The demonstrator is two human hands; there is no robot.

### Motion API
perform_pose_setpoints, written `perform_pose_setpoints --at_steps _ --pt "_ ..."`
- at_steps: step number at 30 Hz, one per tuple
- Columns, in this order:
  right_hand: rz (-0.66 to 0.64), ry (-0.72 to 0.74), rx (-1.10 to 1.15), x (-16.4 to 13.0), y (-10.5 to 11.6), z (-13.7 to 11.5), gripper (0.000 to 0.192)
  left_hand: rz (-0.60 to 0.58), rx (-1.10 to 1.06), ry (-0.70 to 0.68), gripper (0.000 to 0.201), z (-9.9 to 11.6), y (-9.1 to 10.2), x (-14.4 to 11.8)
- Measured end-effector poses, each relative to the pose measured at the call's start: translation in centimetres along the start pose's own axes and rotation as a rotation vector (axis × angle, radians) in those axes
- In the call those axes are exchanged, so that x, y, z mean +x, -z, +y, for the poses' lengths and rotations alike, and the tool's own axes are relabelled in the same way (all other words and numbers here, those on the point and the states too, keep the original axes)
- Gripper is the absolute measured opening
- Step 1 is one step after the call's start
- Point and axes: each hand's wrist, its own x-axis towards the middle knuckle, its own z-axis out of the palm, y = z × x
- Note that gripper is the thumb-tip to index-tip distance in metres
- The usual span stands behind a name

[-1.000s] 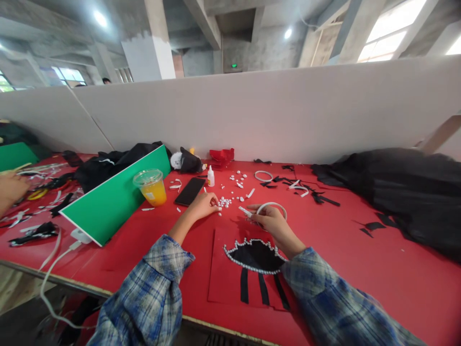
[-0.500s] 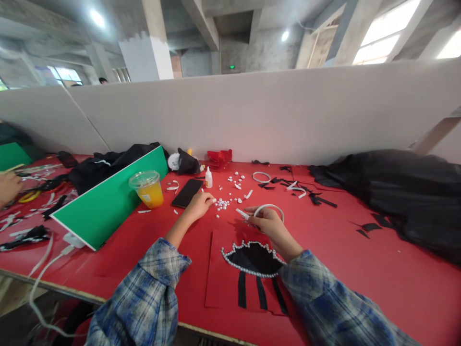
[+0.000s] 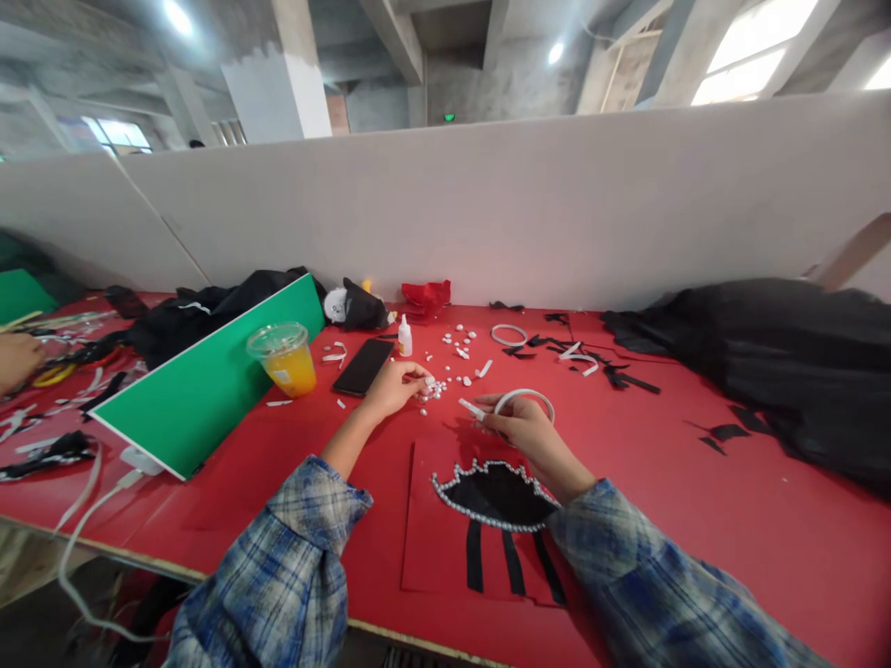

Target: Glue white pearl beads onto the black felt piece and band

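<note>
My left hand (image 3: 395,385) reaches over a small heap of white beads (image 3: 432,390) on the red table (image 3: 696,520), its fingertips pinched at a bead. My right hand (image 3: 521,422) grips a white ribbon loop (image 3: 527,399) and a short white strip that sticks out toward the beads. Just in front of my hands lies a red sheet (image 3: 445,547) with a black half-round shape (image 3: 496,494) edged in white beads and three black stripes below it.
A black phone (image 3: 364,366), a small glue bottle (image 3: 405,337) and a cup of orange drink (image 3: 285,358) stand left of the beads. A green board (image 3: 209,390) leans there. Black cloth (image 3: 780,362) lies at right. Another person's hand (image 3: 18,360) is at far left.
My left hand lifted slightly from the bead heap with its fingers pinched. My right hand stays in place with the loop. The camera shifted a little.
</note>
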Motion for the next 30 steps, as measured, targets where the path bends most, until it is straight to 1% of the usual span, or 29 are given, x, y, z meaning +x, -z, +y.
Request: perform_pose_setpoints --at_steps 7,10,14,20,25,30 --pt "0.021 -0.022 0.038 -0.3 -0.2 -0.3 0.024 0.033 -0.400 0.208 0.007 0.8 -0.9 -0.4" --pt "0.036 -0.024 0.047 -0.3 -0.2 -0.4 0.021 0.067 -0.515 0.284 0.008 1.1 -1.1 -0.5" --pt "0.052 -0.035 0.034 -0.4 -0.2 -0.5 0.020 0.097 -0.565 0.336 0.007 1.2 -1.2 -0.5" --pt "0.040 -0.022 0.030 -0.4 -0.1 -0.6 0.019 0.135 -0.602 0.359 0.005 1.1 -1.3 -0.6" --pt "0.023 -0.028 0.036 -0.2 -0.1 -0.3 0.020 0.159 -0.635 0.368 0.013 1.1 -1.4 -0.6" --pt "0.024 -0.034 0.040 -0.1 0.0 -0.3 0.017 0.139 -0.645 0.405 0.021 1.2 -1.4 -0.7"
